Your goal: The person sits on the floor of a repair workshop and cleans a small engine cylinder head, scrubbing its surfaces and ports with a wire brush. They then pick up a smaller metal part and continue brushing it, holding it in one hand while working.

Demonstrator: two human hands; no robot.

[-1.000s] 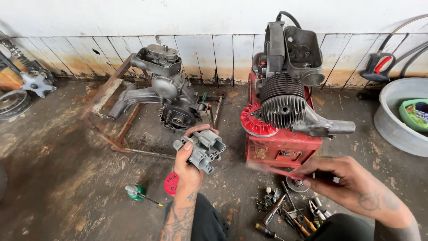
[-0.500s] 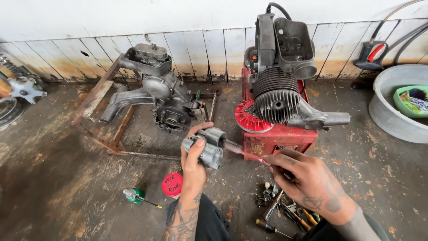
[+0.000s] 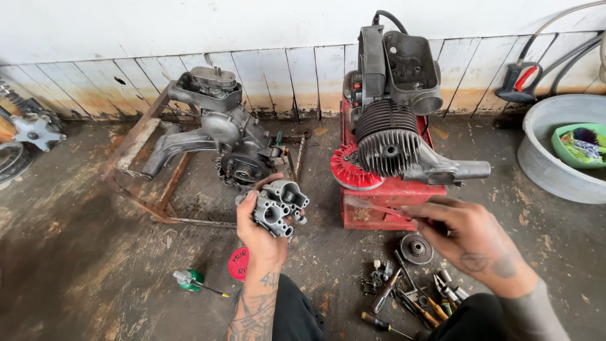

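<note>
Nearest the camera, a scatter of hand tools [image 3: 410, 297], screwdrivers and pliers among them, lay on the stained floor [image 3: 82, 252] by the person's right knee, with a small round toothed metal part [image 3: 416, 248] just beyond them. To the left of the knees sat a red round lid [image 3: 238, 263] and a small green-capped oiler with a thin spout [image 3: 192, 280].

Above these, the left hand [image 3: 259, 237] rose from a tattooed forearm, its grip wrapped around a grey cast carburetor body [image 3: 279, 206], fingers curled behind and under it, thumb on its left flank, so the part sat upright in the palm with its bores facing up and right. The right hand [image 3: 470, 237] hovered to the right, well apart from the carburetor, its grip pinched on the handle of a thin brush [image 3: 379, 207] whose bristled end pointed left toward the carburetor without touching it.

Just behind the brush stood a red metal box [image 3: 388, 202] carrying a finned air-cooled engine [image 3: 391, 120] with a red fan wheel [image 3: 350, 170]. Further left, a second grey engine casing [image 3: 221, 136] rested on a rusty steel frame [image 3: 142, 170]. At the far right sat a grey basin [image 3: 555, 164] holding a green bowl [image 3: 577, 145]. A white wall with worn planks [image 3: 303, 69] closed the back.
</note>
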